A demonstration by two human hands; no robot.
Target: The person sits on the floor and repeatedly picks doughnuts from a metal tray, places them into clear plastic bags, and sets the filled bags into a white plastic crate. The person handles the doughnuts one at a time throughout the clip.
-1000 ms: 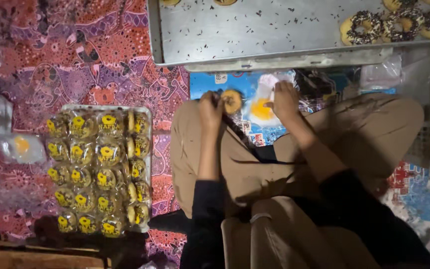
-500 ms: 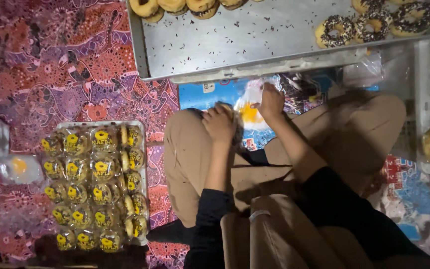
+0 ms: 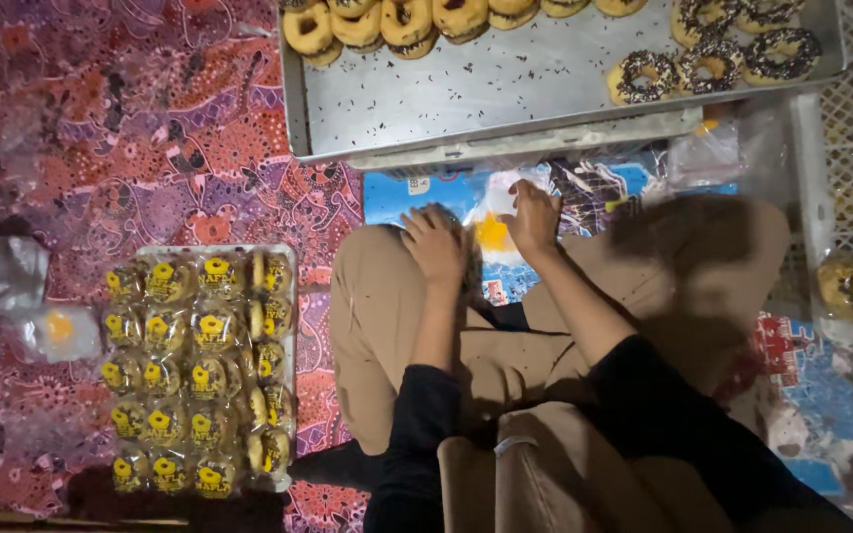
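Below the metal tray [image 3: 505, 84], left hand [image 3: 433, 245] and right hand [image 3: 533, 219] on a printed bag [image 3: 446, 192] — fingers' grasp indiscernible, wrapped doughnuts [image 3: 194, 370] aside

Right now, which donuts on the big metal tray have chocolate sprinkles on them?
The sprinkled donuts sit at the metal tray's top right corner, dark speckles covering them. The plain donuts along its top left edge are bare golden brown.

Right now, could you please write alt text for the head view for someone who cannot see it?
A seated person's left hand and right hand meet over a clear wrapper in front of their knees. Beyond lies a metal tray of ring doughnuts; at their left, a tray of wrapped doughnuts on a patterned mat.
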